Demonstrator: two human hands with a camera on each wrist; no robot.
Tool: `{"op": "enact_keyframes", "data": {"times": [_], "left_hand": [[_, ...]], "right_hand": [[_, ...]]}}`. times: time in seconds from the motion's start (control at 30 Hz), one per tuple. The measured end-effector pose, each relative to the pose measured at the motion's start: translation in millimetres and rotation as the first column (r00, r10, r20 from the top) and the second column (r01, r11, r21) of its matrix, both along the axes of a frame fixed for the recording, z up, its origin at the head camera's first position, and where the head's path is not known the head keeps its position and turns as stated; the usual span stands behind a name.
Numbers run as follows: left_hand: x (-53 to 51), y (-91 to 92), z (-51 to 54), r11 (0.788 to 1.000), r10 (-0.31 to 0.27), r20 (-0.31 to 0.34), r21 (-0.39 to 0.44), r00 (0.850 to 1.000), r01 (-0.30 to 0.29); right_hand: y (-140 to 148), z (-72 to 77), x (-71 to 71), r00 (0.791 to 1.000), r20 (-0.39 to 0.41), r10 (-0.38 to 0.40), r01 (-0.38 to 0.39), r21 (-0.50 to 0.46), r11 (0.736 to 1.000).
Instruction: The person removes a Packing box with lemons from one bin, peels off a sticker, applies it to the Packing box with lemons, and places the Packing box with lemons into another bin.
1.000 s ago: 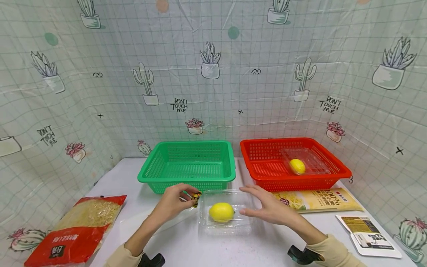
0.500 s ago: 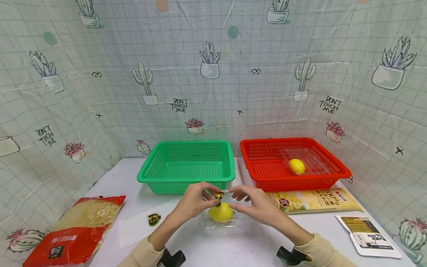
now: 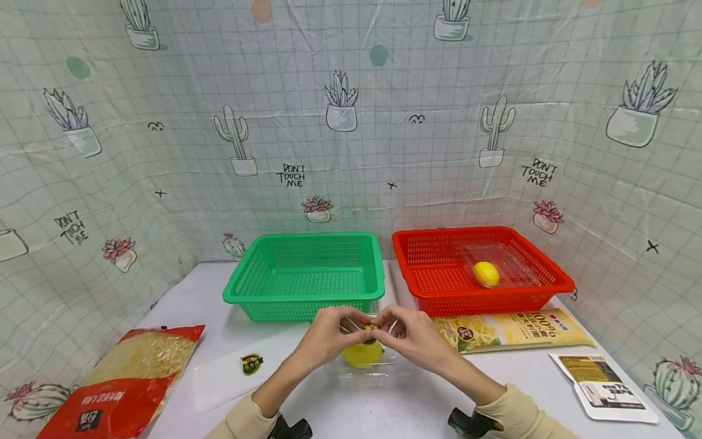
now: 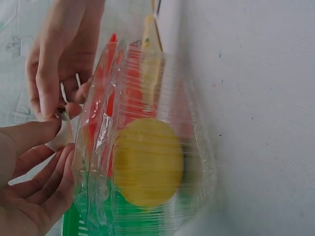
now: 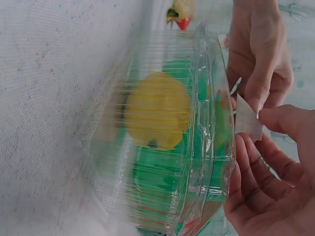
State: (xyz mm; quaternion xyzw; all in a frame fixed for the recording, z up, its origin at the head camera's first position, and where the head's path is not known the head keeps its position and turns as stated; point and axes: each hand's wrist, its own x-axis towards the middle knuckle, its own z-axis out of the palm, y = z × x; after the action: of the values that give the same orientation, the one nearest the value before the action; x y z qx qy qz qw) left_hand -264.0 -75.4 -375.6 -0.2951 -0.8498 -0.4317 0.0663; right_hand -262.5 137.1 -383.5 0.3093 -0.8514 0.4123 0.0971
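Note:
A small black-and-yellow sticker is held between both hands over a clear plastic clamshell box. My left hand pinches its left edge between thumb and fingers, while my right hand pinches the right edge. The pale back of the sticker shows in the right wrist view. Inside the box lies a yellow lemon; in the head view the hands partly cover it. The box's lid is down, and the fingers are close to its top.
A white backing sheet with another sticker lies left. Behind stand a green basket and a red basket, which holds another boxed lemon. Bagged food, a noodle pack and a white pouch flank the hands.
My left hand has carried the sticker rightward over the box, uncovering another sticker on the sheet. My right hand has moved left and now pinches the sticker too.

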Motion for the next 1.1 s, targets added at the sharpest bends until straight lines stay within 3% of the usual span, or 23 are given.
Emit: {"op": "enact_keyframes", "data": {"times": [0.23,0.57,1.1], "left_hand": [[-0.7,-3.1,-2.2,1.000,0.008,-0.020,0.011,1.000,-0.008],[-1.3,-6.5,-5.6,0.999,0.024,-0.017,-0.021,1.000,-0.024],[-0.3,0.8,-5.2,0.995,0.079,-0.021,-0.050,0.997,-0.080]], "right_hand": [[0.2,-2.2,-2.3,0.999,-0.021,-0.027,0.027,-0.001,1.000],[2.8,-3.1,-5.3,0.998,0.048,-0.030,0.030,-0.007,1.000],[2.5,-1.1,-4.4,0.998,0.064,-0.027,0.030,-0.044,0.999]]}}
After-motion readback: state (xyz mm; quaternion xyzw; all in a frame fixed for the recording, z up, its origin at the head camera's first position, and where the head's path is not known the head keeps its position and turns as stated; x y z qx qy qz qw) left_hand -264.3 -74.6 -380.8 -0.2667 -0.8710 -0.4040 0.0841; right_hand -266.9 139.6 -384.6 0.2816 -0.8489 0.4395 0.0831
